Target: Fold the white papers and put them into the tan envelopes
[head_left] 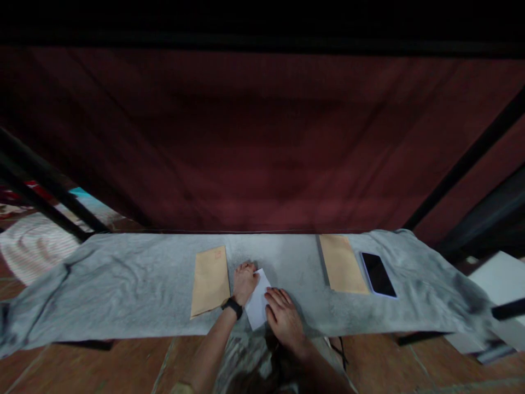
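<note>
A small folded sheet of white paper lies at a slant on the grey cloth, between my two hands. My left hand, with a black watch on its wrist, has its fingers curled and its thumb at the paper's upper left edge, gripping it there. On the other side, my right hand lies palm down with fingers apart, the fingertips touching the paper's right edge. Part of the sheet is hidden under the fingers. Just left of my left hand rests a tan paper envelope with a small reddish mark near its top.
More tan envelopes lie to the right, with a dark-screened phone beside them. The grey cloth covers a narrow bench or table. Behind it stands a dark red panel. White boxes are at far right.
</note>
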Demonstrator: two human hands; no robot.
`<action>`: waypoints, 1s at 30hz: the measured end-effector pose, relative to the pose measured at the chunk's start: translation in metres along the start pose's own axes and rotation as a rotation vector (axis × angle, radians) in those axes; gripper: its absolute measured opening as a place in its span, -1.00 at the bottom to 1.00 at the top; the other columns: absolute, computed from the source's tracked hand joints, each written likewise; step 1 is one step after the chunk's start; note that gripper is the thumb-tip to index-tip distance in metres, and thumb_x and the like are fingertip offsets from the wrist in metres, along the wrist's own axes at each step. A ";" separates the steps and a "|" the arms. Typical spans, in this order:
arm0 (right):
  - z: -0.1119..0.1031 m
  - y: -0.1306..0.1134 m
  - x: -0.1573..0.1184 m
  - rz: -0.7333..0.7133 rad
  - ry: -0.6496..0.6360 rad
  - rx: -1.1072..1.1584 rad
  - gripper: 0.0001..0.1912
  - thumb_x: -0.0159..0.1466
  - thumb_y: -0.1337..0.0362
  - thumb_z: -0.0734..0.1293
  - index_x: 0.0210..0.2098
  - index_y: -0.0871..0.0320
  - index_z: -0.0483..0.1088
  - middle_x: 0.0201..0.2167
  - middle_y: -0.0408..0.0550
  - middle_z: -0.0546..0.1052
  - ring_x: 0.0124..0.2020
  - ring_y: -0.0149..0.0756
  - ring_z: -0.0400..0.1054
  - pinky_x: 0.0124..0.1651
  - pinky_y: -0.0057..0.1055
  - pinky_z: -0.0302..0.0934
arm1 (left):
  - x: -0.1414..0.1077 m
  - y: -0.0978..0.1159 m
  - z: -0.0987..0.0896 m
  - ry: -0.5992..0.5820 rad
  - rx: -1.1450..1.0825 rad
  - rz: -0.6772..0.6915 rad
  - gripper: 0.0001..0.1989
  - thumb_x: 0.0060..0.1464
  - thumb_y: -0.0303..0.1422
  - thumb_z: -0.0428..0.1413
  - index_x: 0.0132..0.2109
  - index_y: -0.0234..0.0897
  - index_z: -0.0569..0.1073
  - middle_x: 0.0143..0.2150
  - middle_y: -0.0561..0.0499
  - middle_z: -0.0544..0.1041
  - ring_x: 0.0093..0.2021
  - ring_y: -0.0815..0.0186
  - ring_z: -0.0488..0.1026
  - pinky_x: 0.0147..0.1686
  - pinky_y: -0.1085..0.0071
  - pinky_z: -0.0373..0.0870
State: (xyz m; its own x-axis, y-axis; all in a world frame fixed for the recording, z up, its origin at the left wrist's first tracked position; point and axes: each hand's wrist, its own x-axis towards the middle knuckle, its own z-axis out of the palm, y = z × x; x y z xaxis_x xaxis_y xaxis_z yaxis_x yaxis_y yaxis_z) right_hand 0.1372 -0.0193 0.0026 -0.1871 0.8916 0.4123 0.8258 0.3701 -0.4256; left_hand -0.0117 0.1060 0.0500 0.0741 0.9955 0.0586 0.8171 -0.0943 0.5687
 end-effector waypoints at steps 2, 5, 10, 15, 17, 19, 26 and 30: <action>-0.002 0.005 0.000 0.023 0.065 0.010 -0.55 0.40 0.39 0.14 0.20 0.07 0.42 0.23 -0.03 0.48 0.27 -0.21 0.32 0.35 -0.11 0.20 | -0.002 -0.008 -0.003 0.019 -0.117 -0.039 -0.88 0.01 -0.52 0.09 -0.42 -0.22 0.43 -0.39 0.01 0.51 -0.27 0.22 0.48 -0.13 0.31 0.36; -0.008 0.012 0.003 0.049 0.123 0.017 -0.52 0.41 0.39 0.12 0.24 0.07 0.39 0.23 0.00 0.47 0.27 -0.18 0.31 0.34 -0.08 0.23 | -0.011 -0.017 -0.005 0.070 -0.314 -0.101 -0.86 0.02 -0.42 0.08 -0.48 -0.20 0.36 -0.54 0.10 0.41 -0.45 0.29 0.42 -0.37 0.39 0.35; -0.018 0.013 0.005 0.036 0.047 -0.008 -0.55 0.46 0.31 0.12 0.29 0.10 0.34 0.31 -0.02 0.39 0.31 -0.18 0.27 0.42 -0.04 0.09 | -0.036 -0.020 0.011 0.228 -0.579 -0.219 -0.82 0.05 -0.23 0.05 -0.45 -0.19 0.32 -0.55 0.11 0.39 -0.50 0.31 0.38 -0.48 0.40 0.34; -0.019 0.015 -0.004 0.061 -0.005 -0.039 -0.57 0.48 0.27 0.13 0.27 0.13 0.36 0.29 0.01 0.41 0.31 -0.17 0.28 0.42 -0.02 0.06 | -0.048 -0.019 0.030 0.339 -0.677 -0.304 -0.84 -0.06 -0.23 0.10 -0.45 -0.18 0.30 -0.54 0.13 0.35 -0.48 0.32 0.36 -0.41 0.38 0.36; -0.022 0.018 -0.005 0.060 -0.013 -0.040 -0.58 0.48 0.28 0.11 0.26 0.13 0.37 0.26 0.02 0.44 0.29 -0.19 0.30 0.42 -0.02 0.06 | -0.044 -0.021 0.034 0.337 -0.690 -0.307 -0.83 -0.11 -0.27 0.14 -0.47 -0.18 0.28 -0.54 0.15 0.34 -0.47 0.32 0.36 -0.37 0.37 0.37; -0.025 0.021 -0.003 0.050 -0.002 -0.048 -0.57 0.49 0.28 0.09 0.27 0.13 0.36 0.26 0.02 0.45 0.29 -0.19 0.30 0.41 -0.02 0.07 | -0.038 -0.023 0.035 0.318 -0.698 -0.304 -0.81 -0.13 -0.28 0.16 -0.48 -0.17 0.27 -0.54 0.16 0.34 -0.46 0.32 0.37 -0.35 0.37 0.37; -0.019 0.025 0.011 0.054 0.001 -0.085 -0.53 0.48 0.26 0.09 0.33 0.13 0.29 0.33 0.04 0.36 0.35 -0.15 0.22 0.39 -0.04 0.11 | -0.032 -0.023 0.035 0.242 -0.630 -0.255 -0.86 -0.13 -0.38 0.13 -0.50 -0.16 0.27 -0.57 0.17 0.34 -0.49 0.34 0.36 -0.35 0.39 0.37; -0.010 0.027 0.007 0.066 0.011 -0.110 -0.51 0.47 0.25 0.13 0.36 0.10 0.23 0.38 0.05 0.27 0.39 -0.09 0.16 0.38 0.03 0.10 | -0.038 -0.020 0.029 0.200 -0.528 -0.215 -0.90 -0.07 -0.40 0.10 -0.47 -0.17 0.32 -0.55 0.14 0.39 -0.47 0.31 0.39 -0.33 0.38 0.38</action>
State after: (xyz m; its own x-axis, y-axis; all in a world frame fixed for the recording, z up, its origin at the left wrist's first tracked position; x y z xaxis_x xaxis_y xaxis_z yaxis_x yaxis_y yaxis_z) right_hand 0.1634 -0.0052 0.0020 -0.1251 0.9097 0.3959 0.8897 0.2794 -0.3610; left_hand -0.0148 0.0700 0.0125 -0.2122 0.9770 0.0215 0.4034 0.0675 0.9125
